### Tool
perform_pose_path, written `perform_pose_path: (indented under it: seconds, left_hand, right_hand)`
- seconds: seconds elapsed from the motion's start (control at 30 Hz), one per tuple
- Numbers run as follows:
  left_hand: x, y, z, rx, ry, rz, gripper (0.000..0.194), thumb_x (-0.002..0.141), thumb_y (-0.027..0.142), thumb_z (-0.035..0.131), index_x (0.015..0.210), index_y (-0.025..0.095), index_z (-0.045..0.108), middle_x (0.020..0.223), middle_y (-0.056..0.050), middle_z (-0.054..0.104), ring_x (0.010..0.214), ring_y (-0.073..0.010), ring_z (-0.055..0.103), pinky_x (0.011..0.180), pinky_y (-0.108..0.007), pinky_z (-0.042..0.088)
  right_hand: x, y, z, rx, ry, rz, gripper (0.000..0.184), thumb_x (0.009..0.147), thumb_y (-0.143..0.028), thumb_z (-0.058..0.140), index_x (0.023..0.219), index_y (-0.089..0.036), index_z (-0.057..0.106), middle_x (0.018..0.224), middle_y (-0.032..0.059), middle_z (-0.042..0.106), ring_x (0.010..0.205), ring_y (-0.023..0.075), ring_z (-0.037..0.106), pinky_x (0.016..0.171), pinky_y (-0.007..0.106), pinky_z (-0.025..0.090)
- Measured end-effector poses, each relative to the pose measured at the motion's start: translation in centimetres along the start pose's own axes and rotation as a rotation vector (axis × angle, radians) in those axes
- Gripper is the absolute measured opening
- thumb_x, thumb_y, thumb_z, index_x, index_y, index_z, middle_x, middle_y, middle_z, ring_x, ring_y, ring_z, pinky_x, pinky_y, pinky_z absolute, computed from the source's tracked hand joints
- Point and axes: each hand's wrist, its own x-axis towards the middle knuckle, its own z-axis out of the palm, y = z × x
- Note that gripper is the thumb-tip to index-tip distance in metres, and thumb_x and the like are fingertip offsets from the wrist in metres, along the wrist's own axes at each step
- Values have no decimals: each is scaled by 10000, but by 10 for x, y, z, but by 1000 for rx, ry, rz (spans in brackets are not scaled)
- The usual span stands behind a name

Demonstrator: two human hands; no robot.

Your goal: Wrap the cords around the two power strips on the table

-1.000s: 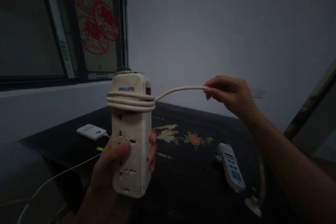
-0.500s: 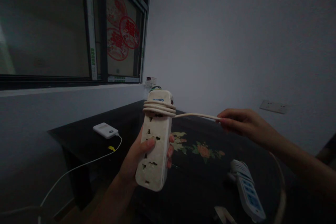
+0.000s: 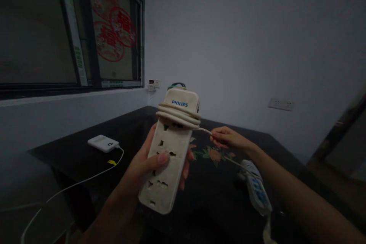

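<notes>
- The left hand (image 3: 148, 167) is closed round the lower half of a cream power strip (image 3: 171, 148), thumb across its socket face, holding it tilted above the dark table (image 3: 71, 152).
- The right hand (image 3: 228, 139) pinches the strip's cord (image 3: 204, 130) just beside the coils round the strip's top.
- To wind well, I judge: keep the cord taut and lay each turn flat beside the others.
- A power bank (image 3: 103, 143) lies near the table's left edge; a second strip (image 3: 257, 190) lies toward its right.
</notes>
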Motion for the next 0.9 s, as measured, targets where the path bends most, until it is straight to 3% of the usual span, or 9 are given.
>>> perform_pose_path:
  seconds: [0.13,0.37,0.53,0.73,0.9]
  left_hand:
    - [3,11,-4,117,66,43,622,736,312,701,1250,280,351,902,-81,648,627,-205,626,495,-321,534]
    - [8,25,-17,209,79,175,610,732,298,711,1270,232,432,916,-74,660,659,-199,618,508,-294,544]
    - [18,20,-33,207,93,156,581,768,265,671,1286,218,412,928,-62,676,692,-199,633,542,-293,561]
    - [24,-22,-51,198,199,-140,654,745,201,679,1288,239,317,908,-72,674,668,-213,659,517,-322,563]
    - [17,-71,-53,100,167,-302,574,779,244,665,1236,258,319,910,-88,678,678,-226,672,529,-337,565]
  right_hand:
    - [9,-4,17,57,-20,-53,316,863,-458,545,782,-155,582,493,-69,493,368,29,276,389,193,148]
    - [-6,-47,39,123,117,-6,245,935,-297,458,769,-154,567,510,-63,526,336,13,271,352,176,139]
    - [-28,-59,41,80,25,78,274,948,-293,425,756,-155,563,498,-59,520,325,21,280,337,171,156]
    - [-76,-56,48,-134,19,234,302,925,-371,443,748,-163,573,466,-66,457,377,50,340,369,173,227]
    - [-110,-55,74,-387,31,332,300,906,-387,446,789,-166,612,485,-41,478,420,78,387,409,197,278]
